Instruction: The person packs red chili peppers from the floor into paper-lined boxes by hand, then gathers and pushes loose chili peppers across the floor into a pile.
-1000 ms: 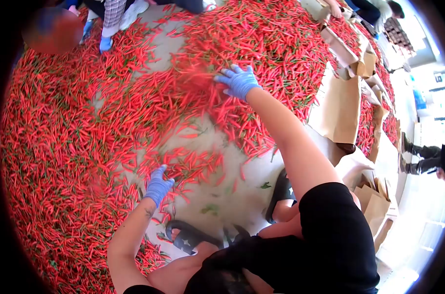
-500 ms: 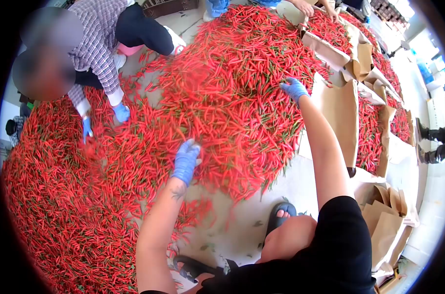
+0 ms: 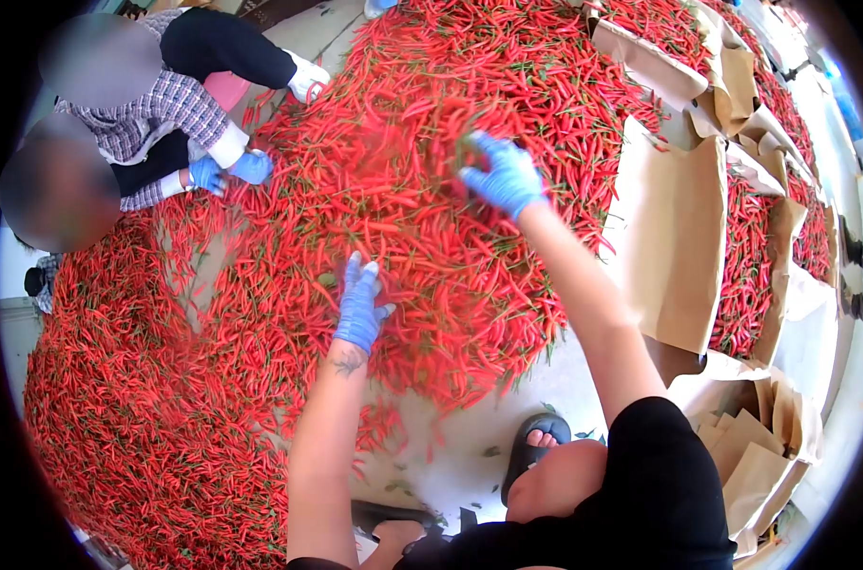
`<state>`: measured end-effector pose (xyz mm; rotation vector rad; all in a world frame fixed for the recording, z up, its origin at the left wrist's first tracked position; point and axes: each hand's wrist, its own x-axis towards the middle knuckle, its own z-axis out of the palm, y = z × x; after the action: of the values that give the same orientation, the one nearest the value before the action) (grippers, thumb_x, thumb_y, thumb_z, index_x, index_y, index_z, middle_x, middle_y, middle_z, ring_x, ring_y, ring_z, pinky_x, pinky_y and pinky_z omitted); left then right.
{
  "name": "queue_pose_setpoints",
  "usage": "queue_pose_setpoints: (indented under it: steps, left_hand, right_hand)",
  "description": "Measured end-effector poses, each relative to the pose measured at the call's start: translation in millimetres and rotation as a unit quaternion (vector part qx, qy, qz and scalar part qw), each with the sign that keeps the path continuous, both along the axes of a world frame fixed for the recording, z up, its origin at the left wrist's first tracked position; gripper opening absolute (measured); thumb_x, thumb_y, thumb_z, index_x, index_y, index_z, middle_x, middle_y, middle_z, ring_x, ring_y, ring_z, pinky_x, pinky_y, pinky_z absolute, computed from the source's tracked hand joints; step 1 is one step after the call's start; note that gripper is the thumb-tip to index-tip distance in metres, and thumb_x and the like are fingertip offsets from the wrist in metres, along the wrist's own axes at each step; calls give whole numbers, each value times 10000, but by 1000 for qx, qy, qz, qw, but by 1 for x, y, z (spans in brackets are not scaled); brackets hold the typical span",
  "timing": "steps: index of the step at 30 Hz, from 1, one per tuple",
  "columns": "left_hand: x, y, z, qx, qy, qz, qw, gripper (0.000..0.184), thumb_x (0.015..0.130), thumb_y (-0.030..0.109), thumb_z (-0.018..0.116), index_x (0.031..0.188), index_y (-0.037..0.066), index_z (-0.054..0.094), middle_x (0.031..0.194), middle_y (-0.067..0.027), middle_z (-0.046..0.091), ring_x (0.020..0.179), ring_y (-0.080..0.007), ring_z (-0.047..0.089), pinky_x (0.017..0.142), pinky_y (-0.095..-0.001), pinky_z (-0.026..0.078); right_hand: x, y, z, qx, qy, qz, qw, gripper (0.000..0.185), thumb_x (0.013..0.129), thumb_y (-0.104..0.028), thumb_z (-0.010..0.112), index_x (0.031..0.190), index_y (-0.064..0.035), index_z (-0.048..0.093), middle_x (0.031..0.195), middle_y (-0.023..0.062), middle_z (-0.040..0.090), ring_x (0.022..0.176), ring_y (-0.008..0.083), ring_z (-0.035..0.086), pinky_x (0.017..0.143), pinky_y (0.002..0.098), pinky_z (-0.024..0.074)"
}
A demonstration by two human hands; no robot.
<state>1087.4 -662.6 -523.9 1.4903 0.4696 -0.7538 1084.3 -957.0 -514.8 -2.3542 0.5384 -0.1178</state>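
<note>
Red chili peppers (image 3: 431, 204) with green stems lie in a broad heap on the floor before me. My left hand (image 3: 360, 306), in a blue glove, is at the near side of the heap, fingers stretched and thumb apart, with chilies around it. My right hand (image 3: 508, 179), also gloved in blue, is over the middle of the heap. Its thumb and fingers are apart, and a blurred greenish patch shows between their tips; I cannot tell whether it is stems or a leaf. Some chilies near both hands are smeared by motion.
At the upper left a co-worker in a checked shirt crouches, blue-gloved hands (image 3: 230, 171) close together at the chilies. Paper-lined boxes of chilies (image 3: 741, 275) stand on the right, beside an upright brown paper sheet (image 3: 674, 237). Folded brown paper (image 3: 750, 442) lies nearer me.
My right hand has moved left from the heap's right side towards its middle. My left hand stays about where it was. The co-worker's hands have come together.
</note>
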Motion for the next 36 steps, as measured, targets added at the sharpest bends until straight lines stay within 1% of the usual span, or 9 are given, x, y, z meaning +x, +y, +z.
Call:
queue_pose_setpoints:
  steps: [7,11,13,15,21,24,28,32,36]
  left_hand:
    - [-1,-28,14,64,0,-29,998,813,731,596,550,1382,304,160,1429,-56,179,1280,-309,220,840,-596,345]
    - [5,-21,5,41,29,-11,999,789,731,577,567,1357,238,228,1373,-61,253,1246,-318,261,837,-590,363]
    - [0,-20,14,33,28,1,999,768,745,519,586,1361,257,209,1395,-57,216,1275,-318,207,855,-600,341]
    - [-6,-19,20,8,34,51,998,784,743,402,645,1363,252,190,1422,-60,166,1304,-327,144,872,-607,330]
    - [-2,-23,18,-33,39,19,999,826,720,380,674,1369,277,174,1434,-73,89,1301,-363,107,860,-639,350]
    - [3,-32,20,-53,46,15,997,857,727,351,674,1382,291,124,1443,-58,77,1304,-359,100,857,-649,345]
    - [3,-36,2,-128,59,-60,988,857,709,371,695,1368,250,162,1412,-36,133,1294,-300,143,871,-618,360]
    - [-9,-55,-6,-106,-43,-124,986,867,695,354,712,1355,131,195,1382,-20,167,1263,-246,184,926,-516,366]
    - [-8,-77,7,-82,17,-73,994,767,745,425,654,1351,245,221,1360,-35,270,1216,-266,320,881,-547,373]
  right_hand:
    - [-42,112,21,-243,22,158,957,473,795,-238,505,1260,-180,436,1318,55,388,1208,312,335,922,595,263]
    - [-57,132,28,-242,27,268,932,422,777,-244,536,1196,-201,515,1337,52,376,1237,297,324,937,635,230]
    - [-67,103,73,-108,96,358,923,387,739,-268,568,1126,-245,569,1322,33,391,1210,293,363,910,617,302]
    - [-59,53,50,-16,-105,269,957,284,671,-277,605,920,-148,652,1118,115,542,978,295,542,839,320,449]
    - [-25,-48,-27,126,138,10,982,981,657,-683,565,1387,-146,192,1410,217,188,1310,330,193,1051,416,214]
    - [-16,-16,-10,68,187,-66,978,964,640,-745,499,1393,-245,163,1438,176,124,1299,402,171,1037,485,221]
    - [-22,4,-26,135,111,-36,984,903,673,-722,492,1370,-207,239,1311,245,330,1208,391,355,986,444,316]
    - [-48,12,-36,174,88,-12,981,866,717,-649,525,1378,-178,219,1346,292,255,1255,397,282,1014,428,280]
    - [-23,16,-68,216,43,-57,974,917,708,-639,546,1390,-156,167,1372,305,188,1294,382,197,1039,403,236]
